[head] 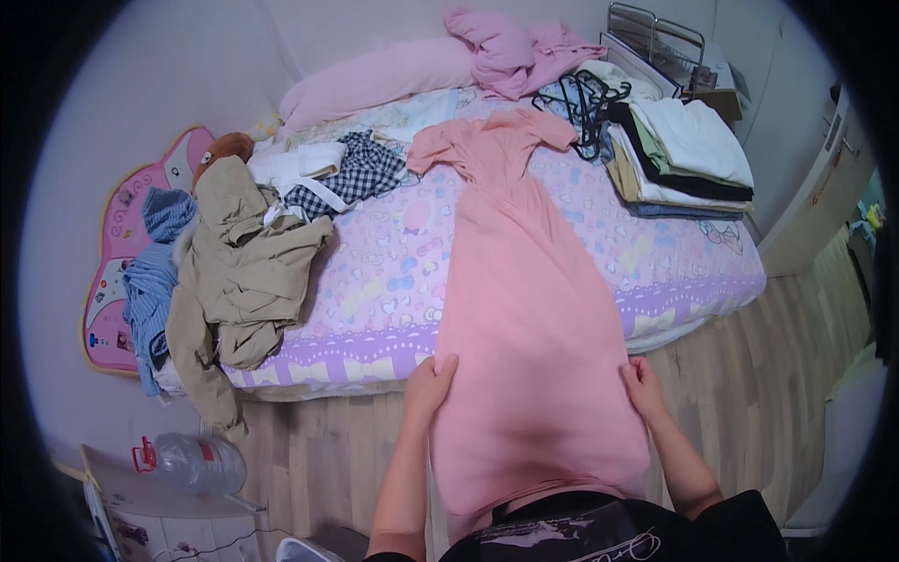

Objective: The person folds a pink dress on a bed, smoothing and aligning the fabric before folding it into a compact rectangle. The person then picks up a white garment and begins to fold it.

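A long pink short-sleeved dress (534, 281) lies with its bodice and sleeves flat on the bed, while its skirt hangs over the bed's front edge towards me. My left hand (430, 386) pinches the skirt's left side edge between thumb and fingers. On the opposite side edge, my right hand (640, 385) grips the fabric in the same way. The skirt is spread between both hands, and its lower end rests against my body.
Folded clothes (688, 161) are stacked at the bed's right, beside black hangers (583, 102). A beige jacket (246, 260), a blue striped garment (151, 295) and a checked garment (358, 172) lie at left. A plastic water jug (197, 462) lies at lower left. A door (808, 190) stands at right.
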A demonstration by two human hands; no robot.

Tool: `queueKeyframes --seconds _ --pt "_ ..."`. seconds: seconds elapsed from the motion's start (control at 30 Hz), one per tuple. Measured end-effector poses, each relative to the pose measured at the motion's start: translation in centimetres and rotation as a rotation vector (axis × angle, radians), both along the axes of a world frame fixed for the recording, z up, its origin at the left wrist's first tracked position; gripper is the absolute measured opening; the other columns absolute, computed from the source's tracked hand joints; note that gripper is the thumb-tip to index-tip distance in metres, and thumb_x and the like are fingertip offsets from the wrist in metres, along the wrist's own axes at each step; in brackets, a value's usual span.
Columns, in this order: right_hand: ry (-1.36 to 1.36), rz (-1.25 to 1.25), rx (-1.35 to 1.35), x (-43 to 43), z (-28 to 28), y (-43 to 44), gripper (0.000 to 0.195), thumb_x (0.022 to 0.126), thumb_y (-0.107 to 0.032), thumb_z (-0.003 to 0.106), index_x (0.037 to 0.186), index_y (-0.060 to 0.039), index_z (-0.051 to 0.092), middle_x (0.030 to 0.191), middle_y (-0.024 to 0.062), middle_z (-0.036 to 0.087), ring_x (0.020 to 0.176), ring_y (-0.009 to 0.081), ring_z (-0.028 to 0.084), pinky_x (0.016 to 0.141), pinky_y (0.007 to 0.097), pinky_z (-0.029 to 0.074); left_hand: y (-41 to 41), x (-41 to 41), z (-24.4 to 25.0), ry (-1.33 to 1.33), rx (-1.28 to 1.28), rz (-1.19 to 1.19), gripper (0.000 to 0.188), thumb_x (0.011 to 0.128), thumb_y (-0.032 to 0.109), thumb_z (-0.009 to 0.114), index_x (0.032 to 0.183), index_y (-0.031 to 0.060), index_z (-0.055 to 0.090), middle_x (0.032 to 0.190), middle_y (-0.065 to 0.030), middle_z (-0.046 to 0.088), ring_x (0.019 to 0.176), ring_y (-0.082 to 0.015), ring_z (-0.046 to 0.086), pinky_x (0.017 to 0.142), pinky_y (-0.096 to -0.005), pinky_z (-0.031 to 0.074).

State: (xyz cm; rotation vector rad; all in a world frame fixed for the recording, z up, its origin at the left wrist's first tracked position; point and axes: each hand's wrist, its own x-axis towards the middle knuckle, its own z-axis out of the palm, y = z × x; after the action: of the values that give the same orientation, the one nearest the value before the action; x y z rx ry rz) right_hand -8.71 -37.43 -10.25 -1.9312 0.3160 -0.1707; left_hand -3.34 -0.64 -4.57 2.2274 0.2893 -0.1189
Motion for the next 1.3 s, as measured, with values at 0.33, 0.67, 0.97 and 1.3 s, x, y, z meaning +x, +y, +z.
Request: queueKeyframes --seconds 0.33,0.67,0.97,1.3 --pt "0.359 0.156 0.27 -2.6 1.0 -1.5 0.028 0.069 -0.017 0.067 0.088 0.0021 0.059 0.081 0.0063 0.061 0.07 0.0114 0.056 0.064 0.0258 0.045 3.8 -8.0 -9.1 0.164 -0.418 -0.04 0.025 0.079 0.021 0.057 0.086 -0.0025 0.06 0.078 -0.0071 0.061 0.069 -0.011 0.055 0.062 -0.0251 0.044" --pt "0.618 0.608 -0.166 -4.2 2.7 -4.6 0.03 0.066 -0.022 0.066 0.089 -0.0028 0.062 0.079 0.0059 0.063 0.07 0.011 0.056 0.066 0.0241 0.044 3.7 -11.8 -9.8 0.159 -0.484 0.036 0.019 0.082 0.019 0.054 0.08 0.0007 0.058 0.073 -0.0023 0.059 0.065 -0.0082 0.051 0.059 -0.0231 0.042" --pt "0.088 0.31 -0.573 6.5 9.4 -4.5 0.022 0.071 -0.023 0.062 0.067 -0.0026 0.054 0.059 0.0067 0.055 0.053 0.014 0.05 0.05 0.0286 0.04 5.0 -6.0 0.2 0.004 0.533 -0.176 0.014 0.072 0.018 0.057 0.078 0.0052 0.058 0.071 -0.0119 0.058 0.069 -0.031 0.056 0.059 -0.0392 0.043" --pt "-0.441 0.252 0.001 30.3 8.9 8.4 0.016 0.075 -0.012 0.055 0.087 0.0 0.056 0.08 0.0091 0.059 0.073 0.016 0.055 0.067 0.0259 0.043 -2.4 19.3 3.9 -0.615 -0.06 -0.203 0.018 0.074 0.005 0.054 0.092 0.0029 0.056 0.09 -0.0133 0.055 0.082 -0.0257 0.053 0.068 -0.0308 0.043"
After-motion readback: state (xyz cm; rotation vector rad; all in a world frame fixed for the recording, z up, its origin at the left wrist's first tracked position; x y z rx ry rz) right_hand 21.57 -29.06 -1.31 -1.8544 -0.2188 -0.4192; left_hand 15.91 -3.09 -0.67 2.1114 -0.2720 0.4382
